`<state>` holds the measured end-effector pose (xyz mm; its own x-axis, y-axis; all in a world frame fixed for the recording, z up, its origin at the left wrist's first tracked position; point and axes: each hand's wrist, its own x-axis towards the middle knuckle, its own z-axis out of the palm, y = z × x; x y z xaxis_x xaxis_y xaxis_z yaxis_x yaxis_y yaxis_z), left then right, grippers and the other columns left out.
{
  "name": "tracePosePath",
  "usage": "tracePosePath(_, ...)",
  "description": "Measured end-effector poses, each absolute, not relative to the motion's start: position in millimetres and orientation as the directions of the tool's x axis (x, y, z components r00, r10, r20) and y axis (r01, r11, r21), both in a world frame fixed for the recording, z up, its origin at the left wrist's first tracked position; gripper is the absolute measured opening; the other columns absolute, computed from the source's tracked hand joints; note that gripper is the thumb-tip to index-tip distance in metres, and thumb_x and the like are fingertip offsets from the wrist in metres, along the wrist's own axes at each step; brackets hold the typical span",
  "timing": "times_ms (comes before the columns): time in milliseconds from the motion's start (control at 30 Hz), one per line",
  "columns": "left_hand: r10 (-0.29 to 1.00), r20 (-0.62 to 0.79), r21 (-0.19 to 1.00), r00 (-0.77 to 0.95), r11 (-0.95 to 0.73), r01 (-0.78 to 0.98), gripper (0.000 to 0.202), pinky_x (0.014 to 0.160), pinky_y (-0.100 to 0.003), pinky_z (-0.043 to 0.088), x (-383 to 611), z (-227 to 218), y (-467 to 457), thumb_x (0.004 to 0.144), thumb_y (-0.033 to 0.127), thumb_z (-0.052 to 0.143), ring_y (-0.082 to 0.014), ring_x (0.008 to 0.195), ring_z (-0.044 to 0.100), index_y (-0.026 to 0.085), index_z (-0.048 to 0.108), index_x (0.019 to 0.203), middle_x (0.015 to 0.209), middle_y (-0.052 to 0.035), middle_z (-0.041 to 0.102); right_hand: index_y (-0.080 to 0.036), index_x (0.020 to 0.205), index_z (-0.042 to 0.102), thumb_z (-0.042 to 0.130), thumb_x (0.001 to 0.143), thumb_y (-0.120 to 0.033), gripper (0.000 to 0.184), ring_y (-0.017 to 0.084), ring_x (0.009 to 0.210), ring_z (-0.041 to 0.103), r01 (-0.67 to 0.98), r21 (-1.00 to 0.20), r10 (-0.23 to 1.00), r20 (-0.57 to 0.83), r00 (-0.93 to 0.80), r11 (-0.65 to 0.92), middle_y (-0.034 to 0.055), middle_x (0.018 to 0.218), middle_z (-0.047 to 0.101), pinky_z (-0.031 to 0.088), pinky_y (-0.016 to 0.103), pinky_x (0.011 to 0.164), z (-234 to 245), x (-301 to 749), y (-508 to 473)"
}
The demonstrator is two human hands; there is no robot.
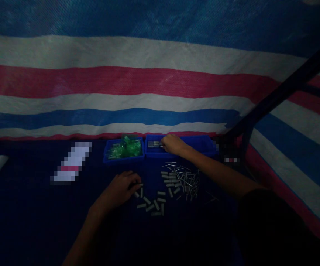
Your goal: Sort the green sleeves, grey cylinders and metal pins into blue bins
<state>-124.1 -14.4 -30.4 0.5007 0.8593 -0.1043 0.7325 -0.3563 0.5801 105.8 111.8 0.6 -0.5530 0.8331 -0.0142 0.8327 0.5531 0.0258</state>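
My left hand (121, 189) rests on the dark blue table, fingers curled round a small grey tube at its tips. Several more short grey tubes (152, 204) lie scattered just right of it. My right hand (172, 144) reaches forward into the right blue tray (204, 145), fingers bent down over a row of grey pieces (154, 144) at the tray's left end; what it grips is hidden. A heap of thin metal pins (186, 179) lies under my right forearm.
A left blue tray (106, 155) holds green plastic parts (126, 147). A blurred white and pink object (71, 162) lies to the left. A striped tarp (137, 81) hangs behind the table. A dark metal bar (284, 88) slants at right.
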Motion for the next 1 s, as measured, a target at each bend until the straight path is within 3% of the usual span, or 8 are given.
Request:
tracePosePath(167,0.866,-0.092,0.554,0.492,-0.366,0.748,0.016,0.073,-0.029,0.04,-121.8,-29.7,-14.0,0.086,0.027,0.046,-0.0176,0.081,0.054,0.019,0.059,0.081,0.085,-0.0037,0.059,-0.01,0.08,0.068,0.052,0.072,-0.005,0.018,0.028,0.092,0.056,0.825,0.03,0.825,0.007,-0.565,0.564,0.0179,0.096,0.062,0.044,0.035,0.069,-1.0,99.2,115.8)
tracePosePath(300,0.887,-0.005,0.606,0.461,-0.364,0.707,0.017,0.076,-0.032,0.04,-118.3,-34.2,-13.8,0.087,0.028,0.043,-0.0185,0.083,0.053,0.018,0.056,0.083,0.086,-0.0046,0.058,-0.011,0.083,0.068,0.055,0.078,-0.015,0.015,0.025,0.091,0.055,0.828,0.004,0.827,0.024,-0.561,0.561,0.0151,0.093,0.062,0.044,0.035,0.073,7.1,104.4,113.3)
tracePosePath(367,0.903,0.019,0.664,0.429,-0.332,0.67,0.016,0.078,-0.033,0.041,-113.9,-35.4,-14.8,0.087,0.029,0.044,-0.0184,0.084,0.054,0.018,0.055,0.085,0.086,-0.0041,0.059,-0.014,0.091,0.066,0.054,0.082,-0.023,0.017,0.022,0.09,0.054,0.833,-0.075,0.834,0.128,-0.537,0.548,0.0112,0.091,0.062,0.044,0.035,0.078,13.7,106.4,97.0)
tracePosePath(433,0.921,0.031,0.736,0.388,-0.283,0.614,0.014,0.079,-0.032,0.042,-108.0,-34.7,-17.2,0.087,0.029,0.045,-0.0178,0.086,0.055,0.019,0.053,0.089,0.089,-0.0038,0.059,-0.016,0.096,0.063,0.048,0.087,-0.026,0.02,0.019,0.087,0.055,0.803,-0.279,0.835,0.346,-0.428,0.527,0.0075,0.086,0.062,0.044,0.033,0.079,16.1,105.3,66.0)
tracePosePath(500,0.937,0.027,0.813,0.349,-0.224,0.538,0.013,0.079,-0.03,0.043,-101.3,-32.4,-21.1,0.087,0.028,0.045,-0.0166,0.088,0.057,0.019,0.049,0.095,0.093,-0.0035,0.06,-0.017,0.095,0.062,0.044,0.088,-0.025,0.02,0.017,0.083,0.055,0.703,-0.447,0.817,0.457,-0.352,0.553,0.0055,0.083,0.061,0.046,0.032,0.075,10.3,100.9,25.4)
tracePosePath(600,0.948,0.011,0.899,0.318,-0.149,0.413,0.011,0.073,-0.026,0.044,-90.6,-28.8,-28.4,0.088,0.027,0.043,-0.0137,0.083,0.058,0.021,0.042,0.097,0.089,-0.0011,0.059,-0.02,0.103,0.058,0.051,0.084,-0.026,0.022,0.019,0.084,0.055,0.58,-0.51,0.772,0.426,-0.471,0.635,0.0058,0.088,0.061,0.047,0.036,0.077,-9.5,92.5,-29.4)
tracePosePath(733,0.926,-0.035,0.947,0.376,-0.089,0.308,0.009,0.067,-0.023,0.044,-77.9,-27.9,-35.3,0.088,0.029,0.042,-0.0119,0.073,0.057,0.021,0.04,0.09,0.077,0.0014,0.056,-0.021,0.103,0.056,0.046,0.086,-0.018,0.02,0.017,0.087,0.055,0.546,-0.625,0.83,0.413,-0.374,0.557,0.0059,0.092,0.06,0.048,0.035,0.078,-29.2,91.3,-54.8)
tracePosePath(1000,0.92,-0.042,0.947,0.389,-0.087,0.308,0.012,0.065,-0.023,0.045,-73.9,-25.3,-37.5,0.085,0.03,0.047,-0.0125,0.071,0.055,0.019,0.05,0.088,0.076,0.0002,0.056,-0.019,0.09,0.056,0.048,0.085,-0.02,0.009,0.018,0.085,0.054,0.564,-0.617,0.836,0.375,-0.4,0.548,0.0053,0.087,0.059,0.046,0.035,0.077,-30.1,98.1,-45.7)
